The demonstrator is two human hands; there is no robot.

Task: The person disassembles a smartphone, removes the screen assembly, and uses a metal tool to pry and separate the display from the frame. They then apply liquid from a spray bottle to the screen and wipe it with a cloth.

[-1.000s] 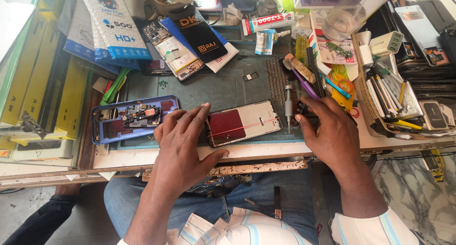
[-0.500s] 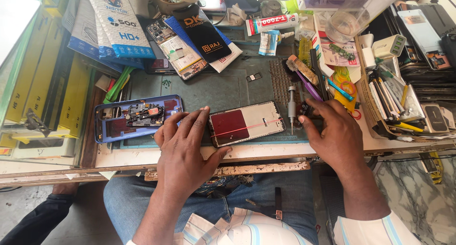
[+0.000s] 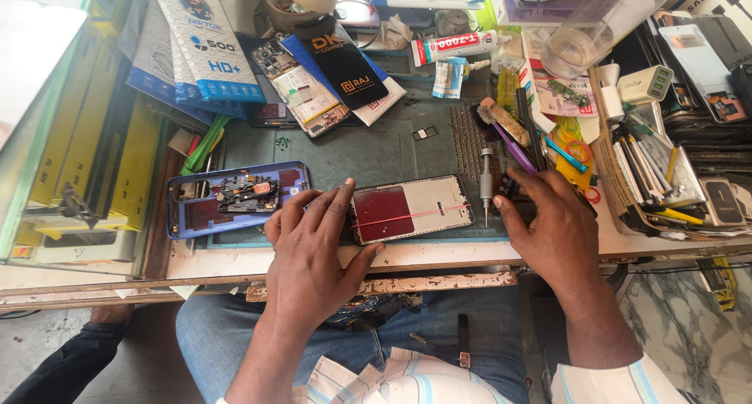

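Note:
A phone display panel (image 3: 411, 209) with a dark red back lies on the green work mat (image 3: 376, 149) near the bench's front edge. My left hand (image 3: 313, 251) rests flat beside its left end, fingertips and thumb touching it. My right hand (image 3: 552, 228) lies palm down to the right of the panel, fingers spread over small dark parts, next to a silver screwdriver (image 3: 486, 184). A blue phone frame (image 3: 235, 198) with its board exposed lies left of my left hand.
Boxes and blue screen packets (image 3: 196, 43) crowd the back left, yellow boxes (image 3: 86, 161) the far left. A glue tube (image 3: 454, 48), a brush (image 3: 501, 120) and a tray of pens and tools (image 3: 654, 169) sit at the back and right. My knees are under the bench.
My right hand has slid slightly down and right, off the tools beside the screwdriver. My left hand stays against the panel's left end.

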